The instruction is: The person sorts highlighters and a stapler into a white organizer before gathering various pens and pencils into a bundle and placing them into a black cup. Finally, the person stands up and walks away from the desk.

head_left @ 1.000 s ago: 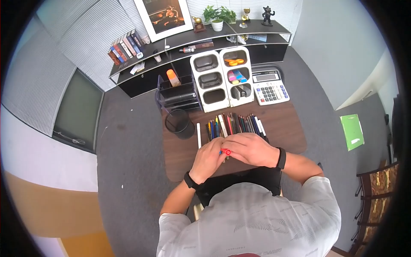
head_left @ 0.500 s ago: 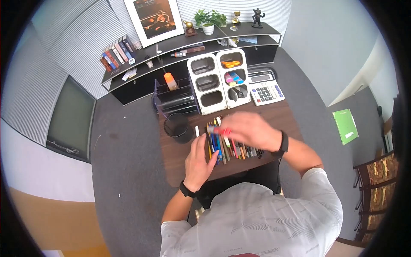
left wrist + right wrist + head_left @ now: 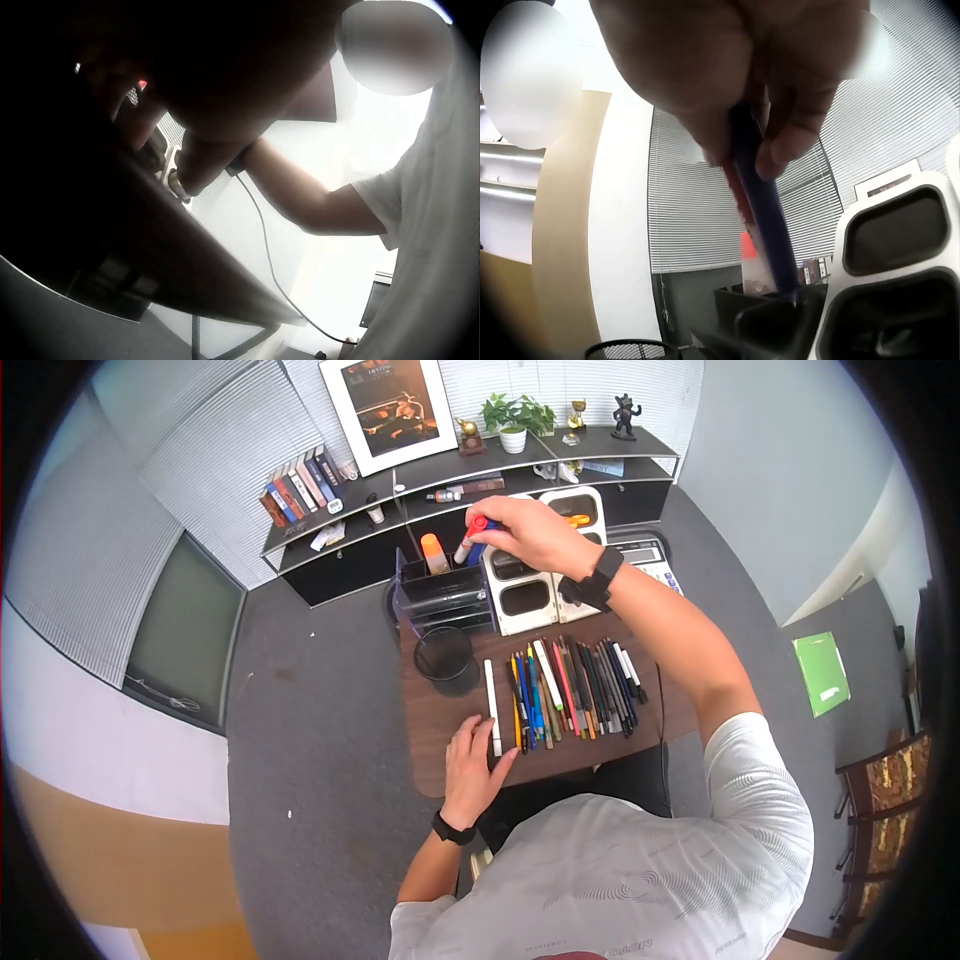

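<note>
My right hand is raised over the back of the desk, pinching a red marker and a blue marker together. In the right wrist view their lower ends point down at the dark desk organizer, with the blue tip right at its opening. Near the desk's front left my left hand rests with loosely spread fingers, fingertips beside a white marker. To the right of that marker lies a row of pens and pencils.
A black mesh cup stands at the left, in front of the organizer. An orange-capped bottle stands in the organizer. White compartment trays stand next to it, partly behind my right arm, with a calculator farther right.
My two hands were together over the pens, then parted. The right hand has carried the markers up and away to the organizer; the left has come down toward the desk's front edge.
</note>
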The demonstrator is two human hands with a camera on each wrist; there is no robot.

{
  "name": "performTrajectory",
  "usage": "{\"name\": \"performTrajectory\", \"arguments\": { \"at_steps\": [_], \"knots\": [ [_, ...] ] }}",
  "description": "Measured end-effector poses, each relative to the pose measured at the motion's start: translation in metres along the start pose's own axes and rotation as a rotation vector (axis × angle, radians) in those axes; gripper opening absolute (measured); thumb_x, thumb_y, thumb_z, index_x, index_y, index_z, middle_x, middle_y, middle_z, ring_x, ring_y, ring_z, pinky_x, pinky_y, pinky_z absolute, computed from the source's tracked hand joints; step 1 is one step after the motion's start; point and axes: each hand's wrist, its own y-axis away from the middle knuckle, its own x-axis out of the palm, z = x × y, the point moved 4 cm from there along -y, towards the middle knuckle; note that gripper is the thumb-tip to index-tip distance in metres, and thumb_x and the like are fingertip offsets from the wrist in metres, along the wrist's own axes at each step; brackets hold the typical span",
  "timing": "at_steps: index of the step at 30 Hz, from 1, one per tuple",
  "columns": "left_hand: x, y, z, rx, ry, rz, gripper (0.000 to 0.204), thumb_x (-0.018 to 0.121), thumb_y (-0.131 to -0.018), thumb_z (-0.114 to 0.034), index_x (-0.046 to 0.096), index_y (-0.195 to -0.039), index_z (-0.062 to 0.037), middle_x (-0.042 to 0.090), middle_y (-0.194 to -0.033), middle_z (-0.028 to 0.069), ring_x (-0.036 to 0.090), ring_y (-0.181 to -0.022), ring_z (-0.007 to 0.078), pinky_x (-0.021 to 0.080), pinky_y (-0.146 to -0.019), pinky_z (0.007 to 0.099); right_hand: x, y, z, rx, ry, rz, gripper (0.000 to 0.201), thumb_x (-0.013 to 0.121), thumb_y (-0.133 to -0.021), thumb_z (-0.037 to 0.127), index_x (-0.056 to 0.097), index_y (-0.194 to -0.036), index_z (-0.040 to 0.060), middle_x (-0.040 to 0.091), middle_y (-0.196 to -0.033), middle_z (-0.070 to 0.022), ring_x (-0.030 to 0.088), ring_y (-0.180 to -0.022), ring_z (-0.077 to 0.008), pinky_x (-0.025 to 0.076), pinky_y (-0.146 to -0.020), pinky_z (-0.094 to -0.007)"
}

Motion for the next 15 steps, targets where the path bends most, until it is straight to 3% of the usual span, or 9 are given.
{"name": "performTrajectory", "arguments": {
  "at_steps": [5, 9, 10, 13, 15],
  "knots": [
    [0.008, 0.004, 0.01, 0.005, -0.018, -0.027, 0.057, 0.079, -0.095, -0.03, 0.06, -0.14, -0.0023, 0.056, -0.144, 0.0191, 0.056, -0.13, 0.0385, 0.044, -0.106, 0.0471, 0.015, -0.023, -0.012, 0.129, 0.052, 0.201, 0.028, 0.072, -0.1, 0.027, 0.067, -0.116, 0.0057, 0.072, -0.106, -0.0174, 0.068, -0.102, -0.0404, 0.053, -0.088, -0.047],
    [0.009, 0.002, 0.007, 0.046, -0.049, -0.019, 0.054, 0.079, -0.094, -0.028, 0.062, -0.139, -0.004, 0.058, -0.141, 0.0167, 0.056, -0.129, 0.0362, 0.044, -0.105, 0.0462, 0.045, -0.029, -0.027, 0.147, 0.122, 0.248, 0.028, 0.071, -0.099, 0.026, 0.068, -0.117, 0.0056, 0.074, -0.108, -0.0188, 0.069, -0.105, -0.0405, 0.054, -0.09, -0.0478],
    [0.009, 0.002, 0.006, 0.046, -0.051, -0.013, 0.053, 0.079, -0.094, -0.028, 0.063, -0.139, -0.0044, 0.059, -0.14, 0.0158, 0.056, -0.129, 0.0355, 0.043, -0.104, 0.0459, 0.043, -0.028, -0.016, 0.213, 0.097, 0.374, 0.032, 0.069, -0.099, 0.026, 0.068, -0.124, 0.0051, 0.074, -0.111, -0.0196, 0.069, -0.108, -0.041, 0.054, -0.095, -0.0481],
    [0.01, 0.002, 0.005, 0.07, -0.07, 0.007, 0.051, 0.079, -0.093, -0.027, 0.064, -0.137, -0.0055, 0.061, -0.137, 0.0127, 0.056, -0.129, 0.0338, 0.043, -0.104, 0.0454, 0.037, -0.001, -0.012, 0.081, 0.068, 0.116, 0.041, 0.072, -0.097, 0.023, 0.066, -0.133, 0.0051, 0.072, -0.122, -0.0204, 0.067, -0.117, -0.0404, 0.053, -0.1, -0.0477],
    [0.011, 0.001, 0.005, 0.091, -0.088, 0.012, 0.05, 0.079, -0.093, -0.026, 0.065, -0.137, -0.006, 0.062, -0.136, 0.0112, 0.055, -0.129, 0.0331, 0.042, -0.103, 0.0453, 0.016, 0.029, 0.008, 0.18, 0.007, 0.058, 0.033, 0.069, -0.099, 0.02, 0.065, -0.128, 0.0043, 0.071, -0.124, -0.0204, 0.066, -0.117, -0.04, 0.053, -0.098, -0.0487]
  ]
}}
